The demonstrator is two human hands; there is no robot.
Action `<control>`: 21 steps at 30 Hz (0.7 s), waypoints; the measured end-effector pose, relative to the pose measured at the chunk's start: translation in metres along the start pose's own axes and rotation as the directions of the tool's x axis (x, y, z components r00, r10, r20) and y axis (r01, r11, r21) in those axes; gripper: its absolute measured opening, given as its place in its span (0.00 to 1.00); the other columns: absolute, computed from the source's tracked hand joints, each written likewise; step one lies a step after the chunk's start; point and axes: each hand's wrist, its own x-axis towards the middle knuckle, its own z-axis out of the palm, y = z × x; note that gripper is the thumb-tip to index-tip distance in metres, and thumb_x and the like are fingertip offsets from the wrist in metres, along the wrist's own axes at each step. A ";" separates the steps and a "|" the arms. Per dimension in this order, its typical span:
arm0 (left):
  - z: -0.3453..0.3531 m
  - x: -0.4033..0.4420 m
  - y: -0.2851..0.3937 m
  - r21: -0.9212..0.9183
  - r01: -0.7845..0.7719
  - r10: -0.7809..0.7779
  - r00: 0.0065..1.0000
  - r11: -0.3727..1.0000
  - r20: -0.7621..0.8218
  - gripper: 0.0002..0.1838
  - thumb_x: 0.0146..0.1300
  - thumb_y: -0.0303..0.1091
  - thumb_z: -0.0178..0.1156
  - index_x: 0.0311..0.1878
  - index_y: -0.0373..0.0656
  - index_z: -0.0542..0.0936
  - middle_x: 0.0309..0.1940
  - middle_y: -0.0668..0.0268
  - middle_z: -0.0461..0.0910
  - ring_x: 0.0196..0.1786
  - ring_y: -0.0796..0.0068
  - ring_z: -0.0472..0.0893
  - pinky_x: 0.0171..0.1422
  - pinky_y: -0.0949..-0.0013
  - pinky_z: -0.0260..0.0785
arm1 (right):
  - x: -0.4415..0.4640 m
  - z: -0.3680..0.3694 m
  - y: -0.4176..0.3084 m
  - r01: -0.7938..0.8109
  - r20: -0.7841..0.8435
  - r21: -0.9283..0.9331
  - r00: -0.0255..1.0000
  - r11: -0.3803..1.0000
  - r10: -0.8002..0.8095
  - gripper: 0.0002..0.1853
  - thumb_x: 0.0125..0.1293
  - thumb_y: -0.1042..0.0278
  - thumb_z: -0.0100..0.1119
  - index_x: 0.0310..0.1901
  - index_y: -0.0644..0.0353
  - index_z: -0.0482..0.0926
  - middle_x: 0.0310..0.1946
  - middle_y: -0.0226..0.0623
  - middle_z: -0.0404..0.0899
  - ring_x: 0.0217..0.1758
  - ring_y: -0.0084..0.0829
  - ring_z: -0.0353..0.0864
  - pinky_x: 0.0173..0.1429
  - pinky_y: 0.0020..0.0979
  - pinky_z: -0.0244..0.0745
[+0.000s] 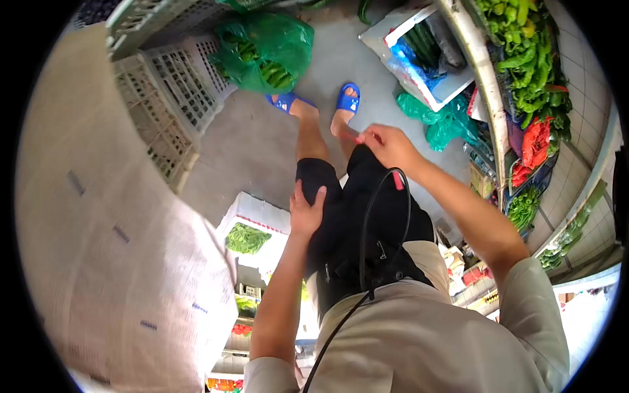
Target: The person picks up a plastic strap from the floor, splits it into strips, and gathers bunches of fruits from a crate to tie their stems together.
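My left hand (306,209) rests on the left leg of my black shorts (320,180), fingers apart, holding nothing. My right hand (391,145) is raised over my right knee, its fingers closed in a pinch. A small red end (359,139) shows at the fingertips; its kind is not clear. Below that wrist, a short red strip (398,181) lies beside a black cable (363,242) that loops over my lap. Beyond my feet in blue slippers (349,98), a green plastic bag (288,49) holds green vegetables.
White plastic crates (187,82) stand at the left, beside a large pale woven sheet (118,249). A white foam box (445,98) with dark green vegetables sits at upper right, near another green bag (449,124). A shelf edge (488,85) borders heaped green peppers (524,62).
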 end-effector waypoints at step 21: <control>-0.214 -0.165 0.287 -0.744 -0.418 0.689 0.721 0.521 0.076 0.18 0.80 0.43 0.55 0.62 0.41 0.79 0.36 0.74 0.78 0.33 0.87 0.69 0.39 0.80 0.63 | -0.167 -0.105 -0.199 0.539 -0.141 -0.079 0.827 0.839 -0.544 0.09 0.70 0.68 0.65 0.49 0.54 0.88 0.38 0.40 0.84 0.42 0.41 0.84 0.47 0.38 0.78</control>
